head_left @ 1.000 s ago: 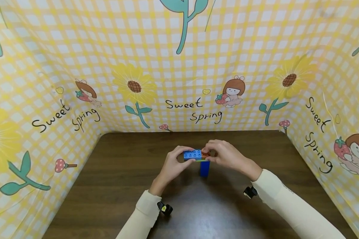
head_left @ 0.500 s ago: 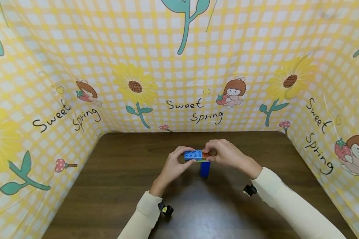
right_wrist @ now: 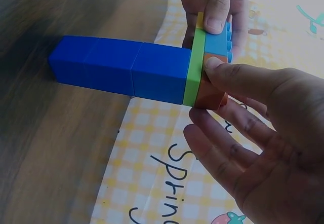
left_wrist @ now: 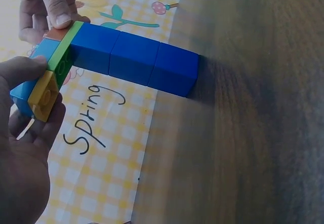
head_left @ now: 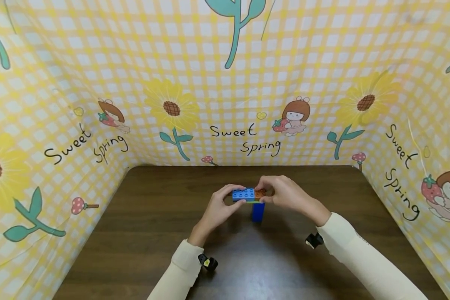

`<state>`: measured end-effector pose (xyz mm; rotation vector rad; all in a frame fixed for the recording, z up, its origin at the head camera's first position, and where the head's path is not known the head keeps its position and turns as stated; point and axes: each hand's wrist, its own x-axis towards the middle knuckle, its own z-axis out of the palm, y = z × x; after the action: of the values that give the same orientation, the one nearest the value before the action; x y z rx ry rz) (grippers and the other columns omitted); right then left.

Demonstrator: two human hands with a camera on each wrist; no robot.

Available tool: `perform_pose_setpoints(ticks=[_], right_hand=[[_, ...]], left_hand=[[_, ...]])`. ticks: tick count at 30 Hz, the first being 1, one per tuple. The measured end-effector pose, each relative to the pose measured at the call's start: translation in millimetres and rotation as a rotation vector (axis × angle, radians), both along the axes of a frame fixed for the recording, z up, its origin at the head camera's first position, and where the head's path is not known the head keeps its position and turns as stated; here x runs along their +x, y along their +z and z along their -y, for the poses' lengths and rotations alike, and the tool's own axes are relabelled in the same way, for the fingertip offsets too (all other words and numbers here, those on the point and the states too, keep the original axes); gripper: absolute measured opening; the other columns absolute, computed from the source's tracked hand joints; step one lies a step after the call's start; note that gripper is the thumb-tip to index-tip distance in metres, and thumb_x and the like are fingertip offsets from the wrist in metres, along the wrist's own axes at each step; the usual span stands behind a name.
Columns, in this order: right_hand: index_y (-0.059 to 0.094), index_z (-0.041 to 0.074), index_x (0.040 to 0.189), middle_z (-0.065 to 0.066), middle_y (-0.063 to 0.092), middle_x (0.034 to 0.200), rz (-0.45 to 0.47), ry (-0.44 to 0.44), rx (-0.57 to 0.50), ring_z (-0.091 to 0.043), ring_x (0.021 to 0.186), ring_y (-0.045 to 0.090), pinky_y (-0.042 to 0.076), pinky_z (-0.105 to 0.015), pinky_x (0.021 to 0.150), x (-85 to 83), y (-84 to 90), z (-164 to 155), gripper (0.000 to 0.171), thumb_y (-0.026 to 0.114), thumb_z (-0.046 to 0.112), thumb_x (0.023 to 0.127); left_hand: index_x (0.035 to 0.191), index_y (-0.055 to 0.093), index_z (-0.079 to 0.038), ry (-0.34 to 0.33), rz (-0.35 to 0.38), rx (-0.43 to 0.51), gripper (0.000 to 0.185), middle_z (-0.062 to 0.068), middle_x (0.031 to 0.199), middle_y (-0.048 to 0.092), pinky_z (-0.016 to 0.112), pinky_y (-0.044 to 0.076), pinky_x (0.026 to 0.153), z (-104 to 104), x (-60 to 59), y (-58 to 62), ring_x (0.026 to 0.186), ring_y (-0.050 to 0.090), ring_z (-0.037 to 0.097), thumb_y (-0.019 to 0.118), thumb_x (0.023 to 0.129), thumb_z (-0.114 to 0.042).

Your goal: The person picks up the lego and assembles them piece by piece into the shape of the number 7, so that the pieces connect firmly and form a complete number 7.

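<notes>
A column of three dark blue bricks stands on the brown table. A thin green plate caps it and juts out to the left. On the plate sit a light blue brick and an orange brick; a yellow brick clings under the overhang. My left hand pinches the light blue brick's end, with its fingers by the yellow brick. My right hand pinches the orange brick, its thumb at the green plate's edge.
A yellow checked cloth printed with sunflowers and "Sweet Spring" walls the table on the back, left and right. Both arms wear cream sleeves with small black wrist cameras. Bare tabletop surrounds the column.
</notes>
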<state>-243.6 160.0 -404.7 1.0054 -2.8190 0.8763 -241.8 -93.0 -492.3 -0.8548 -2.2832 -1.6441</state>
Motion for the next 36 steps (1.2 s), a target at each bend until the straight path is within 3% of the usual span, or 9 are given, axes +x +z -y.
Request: perform_pose_setpoints(ticks=[6, 12, 19, 24, 30, 36], right_hand=[[0.071, 0.01, 0.12, -0.004, 0.077, 0.11, 0.035, -0.018, -0.086, -0.018, 0.099, 0.074, 0.064, -0.043, 0.087, 2.3, -9.2, -2, 0.033, 0.086, 0.009, 0.09], [0.061, 0.004, 0.137, -0.011, 0.074, 0.116, 0.179, -0.058, -0.2, -0.021, 0.099, 0.073, 0.064, -0.031, 0.079, 8.2, -34.7, -6, 0.048, 0.083, 0.012, 0.094], [0.061, 0.006, 0.135, -0.015, 0.072, 0.125, 0.287, -0.091, -0.259, -0.031, 0.112, 0.074, 0.063, -0.043, 0.092, 9.2, -82.2, -5, 0.044, 0.08, 0.017, 0.098], [0.063, 0.004, 0.134, -0.019, 0.073, 0.126, 0.282, -0.126, -0.31, -0.035, 0.112, 0.075, 0.063, -0.047, 0.094, 8.2, -98.4, -5, 0.04, 0.079, 0.014, 0.098], [0.064, 0.004, 0.134, -0.02, 0.073, 0.13, 0.314, -0.167, -0.337, -0.036, 0.115, 0.073, 0.062, -0.049, 0.096, 10.2, -102.6, -7, 0.041, 0.079, 0.016, 0.098], [0.064, 0.006, 0.131, -0.017, 0.074, 0.124, 0.31, -0.152, -0.335, -0.035, 0.116, 0.073, 0.061, -0.05, 0.096, 10.8, -105.3, -6, 0.038, 0.079, 0.016, 0.098]], left_hand=[[0.129, 0.073, -0.016, 0.003, 0.0, 0.002, 0.034, 0.005, 0.127, 0.073, 0.039, 0.058, 0.099, 0, -0.9, 1.0, 0.114, 0.068, 0.02, 0.081, 0.096, -0.012], [0.129, 0.074, -0.016, 0.007, 0.02, -0.005, 0.034, 0.005, 0.127, 0.073, 0.033, 0.058, 0.099, 1, -0.1, 1.6, 0.114, 0.068, 0.02, 0.082, 0.096, -0.014], [0.13, 0.073, -0.017, 0.013, 0.043, -0.018, 0.034, 0.004, 0.129, 0.072, 0.032, 0.057, 0.099, 1, 2.0, 3.2, 0.114, 0.067, 0.018, 0.08, 0.097, -0.013], [0.134, 0.07, -0.015, -0.002, 0.047, -0.009, 0.037, 0.004, 0.133, 0.07, 0.039, 0.057, 0.102, 3, 2.0, 0.0, 0.118, 0.067, 0.022, 0.079, 0.098, -0.014], [0.146, 0.057, -0.008, 0.002, 0.091, 0.107, 0.051, 0.015, 0.141, 0.066, 0.059, 0.052, 0.109, 9, 6.0, -7.5, 0.126, 0.065, 0.033, 0.076, 0.098, -0.005], [0.132, 0.057, 0.003, 0.027, 0.102, 0.256, 0.04, 0.022, 0.131, 0.066, 0.057, 0.053, 0.108, 13, 8.1, -14.0, 0.118, 0.068, 0.02, 0.076, 0.096, 0.003]])
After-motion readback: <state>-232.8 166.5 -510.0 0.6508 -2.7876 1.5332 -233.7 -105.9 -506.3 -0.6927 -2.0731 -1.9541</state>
